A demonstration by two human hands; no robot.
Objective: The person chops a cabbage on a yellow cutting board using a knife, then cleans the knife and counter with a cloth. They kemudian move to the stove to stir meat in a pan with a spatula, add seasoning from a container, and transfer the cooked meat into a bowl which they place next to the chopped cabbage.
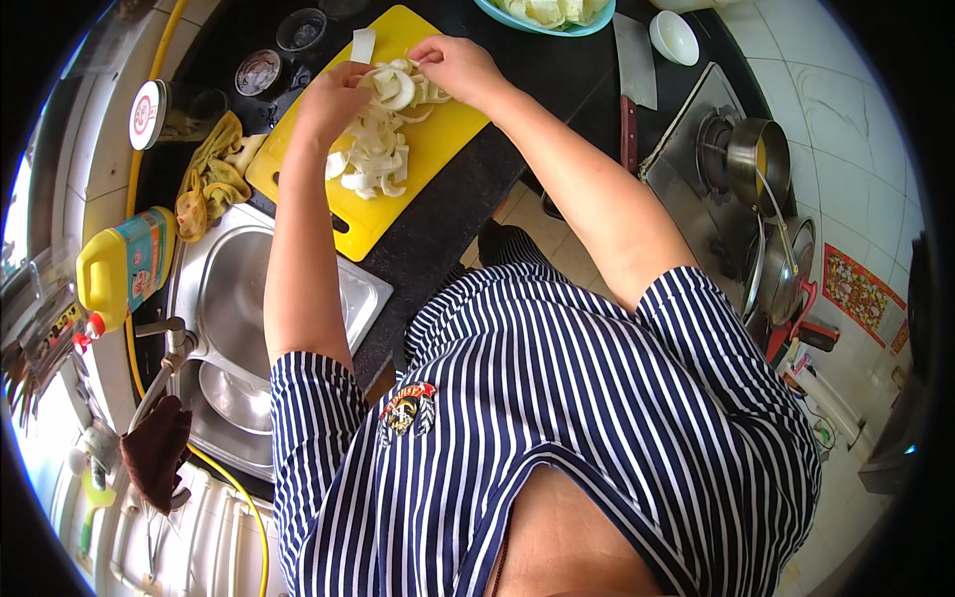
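White sliced vegetable pieces, some curved like onion or cabbage (377, 142), lie in a heap on a yellow plastic cutting board (448, 142). At the heap's upper left is my left hand (333, 97), fingers bent at the pieces; what lies under its fingertips is partly hidden. My right hand (459, 67) pinches at the edge of a pale piece on the heap's upper right. One flat white piece (363, 46) rests apart near the board's upper left edge. A cleaver (636, 67) with a dark red handle lies on the black counter to the right.
A blue bowl of pale leafy vegetable (556, 30) and a small white bowl (674, 37) stand beyond. Two small dishes, a lidded jar (148, 114) and a yellow cloth (213, 179) are left, near the steel sink (231, 276). Right is a gas stove with a pot (761, 160).
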